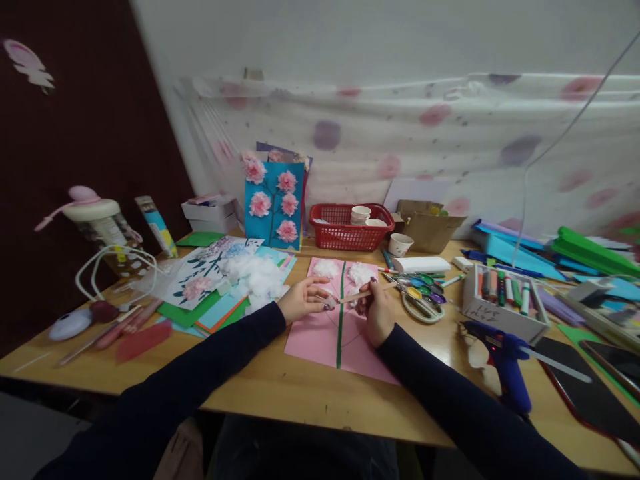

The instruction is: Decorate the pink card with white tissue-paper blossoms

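Note:
A pink sheet of paper (313,340) lies on the table before me, with a green vertical stripe (341,333) and white cotton-like tufts (326,268) near its top. My right hand (379,313) is closed on a thin, flat wooden stick (350,297), held slantwise over the sheet. The stick's left tip comes close to the fingertips of my left hand (305,300). Those fingers are bent toward the thumb over the sheet's left half; a small pale bit seems to be between them, too small to name. Another white tuft (360,272) is just beyond my right hand.
Fluffy white cotton (257,277) lies on coloured papers at left. A blue flower picture (274,207) and a red basket (350,235) stand behind. Scissors (423,307), a box of markers (505,303), a blue glue gun (503,360) and a phone (585,387) are to the right.

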`<state>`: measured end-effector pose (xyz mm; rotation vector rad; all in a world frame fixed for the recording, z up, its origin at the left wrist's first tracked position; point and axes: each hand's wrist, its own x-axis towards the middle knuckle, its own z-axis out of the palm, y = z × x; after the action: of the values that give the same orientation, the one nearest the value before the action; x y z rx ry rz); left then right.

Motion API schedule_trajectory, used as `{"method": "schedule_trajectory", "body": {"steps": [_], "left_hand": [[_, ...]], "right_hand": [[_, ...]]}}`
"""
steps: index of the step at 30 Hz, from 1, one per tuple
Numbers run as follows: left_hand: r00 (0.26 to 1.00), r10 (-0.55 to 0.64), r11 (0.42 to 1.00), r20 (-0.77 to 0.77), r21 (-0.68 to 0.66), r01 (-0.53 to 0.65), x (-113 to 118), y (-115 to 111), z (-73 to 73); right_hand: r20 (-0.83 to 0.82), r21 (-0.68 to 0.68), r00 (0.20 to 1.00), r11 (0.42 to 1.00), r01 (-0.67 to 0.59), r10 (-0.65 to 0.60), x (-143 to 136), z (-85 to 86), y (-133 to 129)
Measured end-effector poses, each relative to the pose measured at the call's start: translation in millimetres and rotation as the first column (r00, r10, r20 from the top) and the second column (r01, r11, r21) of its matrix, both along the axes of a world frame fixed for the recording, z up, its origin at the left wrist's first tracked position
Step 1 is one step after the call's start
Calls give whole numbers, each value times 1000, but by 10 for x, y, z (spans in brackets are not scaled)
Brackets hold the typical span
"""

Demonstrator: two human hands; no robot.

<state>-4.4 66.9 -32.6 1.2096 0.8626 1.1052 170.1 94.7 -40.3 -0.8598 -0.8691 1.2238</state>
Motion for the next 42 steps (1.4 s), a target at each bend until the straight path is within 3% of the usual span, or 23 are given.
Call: {"method": "schedule_trajectory", "body": {"steps": [8, 18, 26, 42], "left_hand": [[998, -1, 1000, -64, 11, 1, 7, 7, -46], [999, -33, 999, -39, 4, 34, -1, -22, -1], [998, -18, 1000, -68, -22, 17, 6, -15, -23], [998, 11, 1000, -68, -9, -11, 8, 8, -26]], "right_hand": [[33, 45, 994, 993, -109, 108, -40, 12, -82], [-36, -41, 999, 999, 33, -35, 46, 17, 28], [-39, -61, 996, 994, -88, 86, -3, -1, -6], [4, -19, 998, 998, -63, 63, -26, 29, -60]]}}
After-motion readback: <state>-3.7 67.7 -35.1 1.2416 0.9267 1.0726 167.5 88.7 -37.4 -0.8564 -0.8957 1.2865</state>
